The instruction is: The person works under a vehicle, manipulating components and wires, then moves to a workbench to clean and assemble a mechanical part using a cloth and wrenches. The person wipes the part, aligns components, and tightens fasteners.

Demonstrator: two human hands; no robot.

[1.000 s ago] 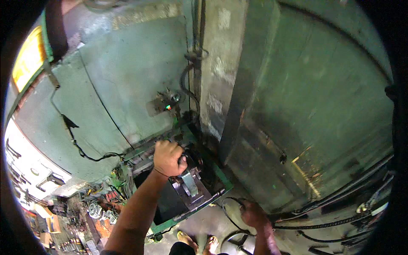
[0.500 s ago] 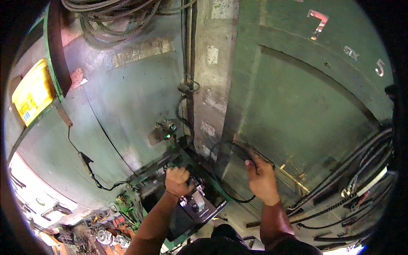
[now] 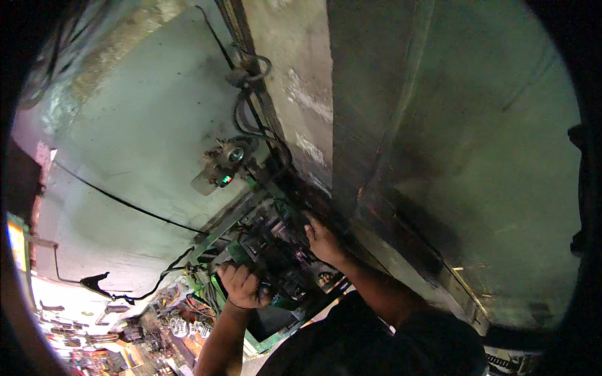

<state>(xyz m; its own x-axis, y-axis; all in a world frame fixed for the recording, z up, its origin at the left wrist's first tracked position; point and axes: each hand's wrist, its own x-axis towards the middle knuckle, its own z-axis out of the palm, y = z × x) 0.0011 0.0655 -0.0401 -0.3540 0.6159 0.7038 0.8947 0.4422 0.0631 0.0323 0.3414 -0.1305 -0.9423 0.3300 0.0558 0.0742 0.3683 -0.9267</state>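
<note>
My left hand (image 3: 241,285) is closed in a fist at the near left side of a dark metal machine (image 3: 276,250) with a green frame. Something dark shows by its thumb, too shadowed to name. Across the machine, at its right side, my right hand (image 3: 323,241) has its fingers bent inward. Whatever they grip is lost in the shadow. On the wall behind sits a dark fitting (image 3: 235,155) with a round face and a small green light.
A black cable (image 3: 125,191) runs across the left green wall panel. Other dark cables climb the corner beside a concrete strip (image 3: 291,69). Tools and metal parts (image 3: 179,326) crowd the lower left. A green panel (image 3: 476,138) rises on the right.
My right hand has left the black cable at the right and come over the machine. My left hand sits slightly lower and nearer. The whole view has tilted and shifted.
</note>
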